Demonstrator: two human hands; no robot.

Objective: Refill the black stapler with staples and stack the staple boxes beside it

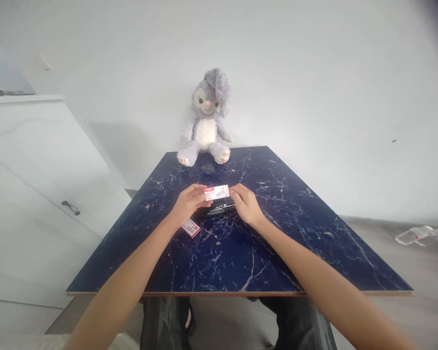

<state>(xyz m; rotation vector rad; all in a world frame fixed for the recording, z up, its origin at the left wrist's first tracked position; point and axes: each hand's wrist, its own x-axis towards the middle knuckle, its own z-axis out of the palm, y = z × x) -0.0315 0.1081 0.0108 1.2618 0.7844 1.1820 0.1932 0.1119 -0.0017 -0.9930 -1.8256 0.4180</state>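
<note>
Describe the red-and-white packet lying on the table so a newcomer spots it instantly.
Start at the dark blue marbled table. Follow the left hand back to its wrist, which partly covers a red-and-white packet. This one lies on the tabletop, unlike the similar packet held up between left hand and right hand.
</note>
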